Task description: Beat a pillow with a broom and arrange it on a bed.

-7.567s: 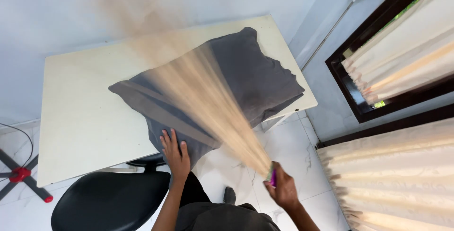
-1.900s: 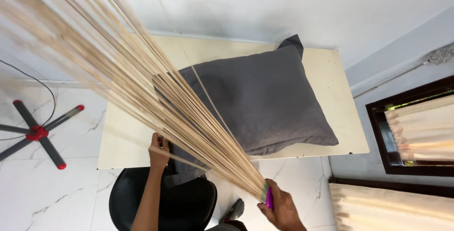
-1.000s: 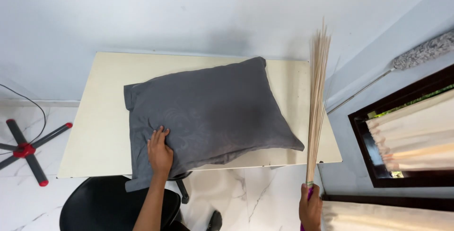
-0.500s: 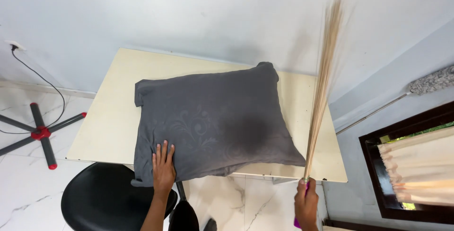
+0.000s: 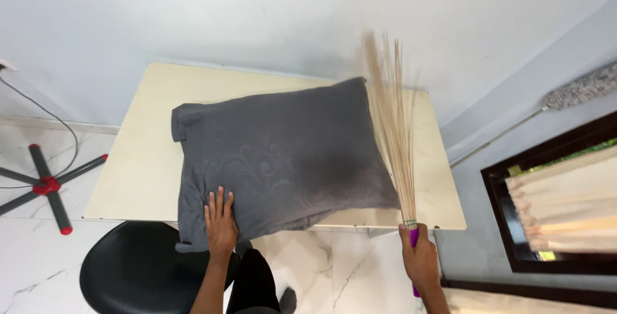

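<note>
Head view: dark grey patterned fabric pillow (image 5: 283, 160) lies flat on pale cream rectangular table (image 5: 138, 153), near edge overhanging. Left hand (image 5: 220, 221) flat on pillow's near corner, fingers spread, pinning it. Right hand (image 5: 421, 259) fingers wrapped round purple handle of straw-coloured stick broom (image 5: 392, 134), bristles blurred beside pillow's right edge. Black round stool (image 5: 141, 269) below. Judgement: beating or dusting pillow; next stroke needs firm pinning, broom angled onto fabric.

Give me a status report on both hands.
Left hand flat on grey pillow. Right hand gripping stick broom, upright beside pillow. Nothing between them.
</note>
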